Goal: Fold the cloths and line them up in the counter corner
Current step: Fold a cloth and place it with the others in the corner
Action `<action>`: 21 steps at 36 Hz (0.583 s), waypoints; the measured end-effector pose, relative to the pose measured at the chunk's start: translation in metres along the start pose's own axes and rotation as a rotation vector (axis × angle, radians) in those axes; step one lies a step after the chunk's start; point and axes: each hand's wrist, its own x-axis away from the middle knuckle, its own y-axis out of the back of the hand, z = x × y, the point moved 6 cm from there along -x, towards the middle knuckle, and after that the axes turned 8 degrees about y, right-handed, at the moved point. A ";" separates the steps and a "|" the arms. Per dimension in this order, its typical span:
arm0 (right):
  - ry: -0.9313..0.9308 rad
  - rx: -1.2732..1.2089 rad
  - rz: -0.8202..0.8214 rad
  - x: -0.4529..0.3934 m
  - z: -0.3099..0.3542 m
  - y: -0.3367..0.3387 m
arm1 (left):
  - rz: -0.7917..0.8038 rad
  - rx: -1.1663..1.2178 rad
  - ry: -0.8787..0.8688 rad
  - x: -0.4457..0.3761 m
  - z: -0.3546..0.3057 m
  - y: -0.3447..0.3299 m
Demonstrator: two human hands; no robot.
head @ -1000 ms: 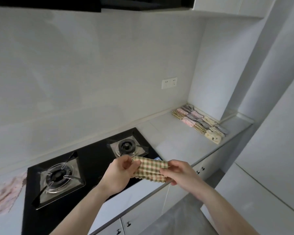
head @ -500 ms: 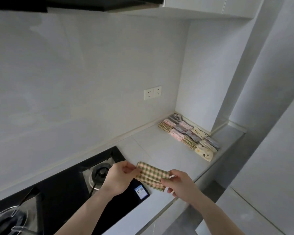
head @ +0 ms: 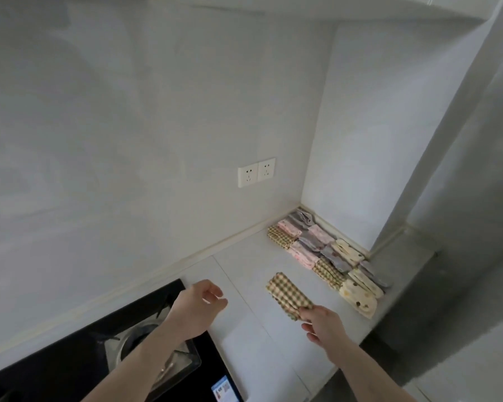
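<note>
Left hand is off the checked cloth now, fingers loosely curled, holding nothing, over the counter by the hob. Right hand alone pinches the cloth's near end, carried out toward the cloth rows. Burner closer in view.

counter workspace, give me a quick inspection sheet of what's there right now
surface: pale counter, black gas hob at its left.
job's things: folded checked cloth pinched at its near end; folded cloths lined up in the corner.
clutter: nothing seen.
hands: right hand holds the checked cloth; left hand holds nothing, fingers loosely curled above the hob's edge.
cables: nothing seen.
surroundings: double wall socket, white walls, grey column at right.
</note>
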 end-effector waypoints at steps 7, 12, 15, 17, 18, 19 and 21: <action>-0.048 -0.035 0.017 -0.093 0.005 -0.022 | -0.018 -0.077 0.102 -0.038 0.012 0.007; -0.109 -0.038 0.056 -0.159 0.014 -0.035 | -0.085 -0.031 0.189 -0.061 0.011 0.001; -0.142 0.006 0.088 -0.199 0.017 -0.041 | -0.124 -0.001 0.229 -0.075 0.002 -0.008; -0.169 0.030 0.116 -0.225 0.017 -0.045 | -0.149 0.024 0.254 -0.084 -0.005 -0.017; -0.179 0.038 0.134 -0.237 0.018 -0.048 | -0.157 0.035 0.268 -0.089 -0.008 -0.023; -0.184 0.044 0.143 -0.248 0.018 -0.051 | -0.162 0.045 0.280 -0.094 -0.011 -0.029; -0.197 0.064 0.161 -0.267 0.021 -0.056 | -0.166 0.053 0.302 -0.103 -0.014 -0.042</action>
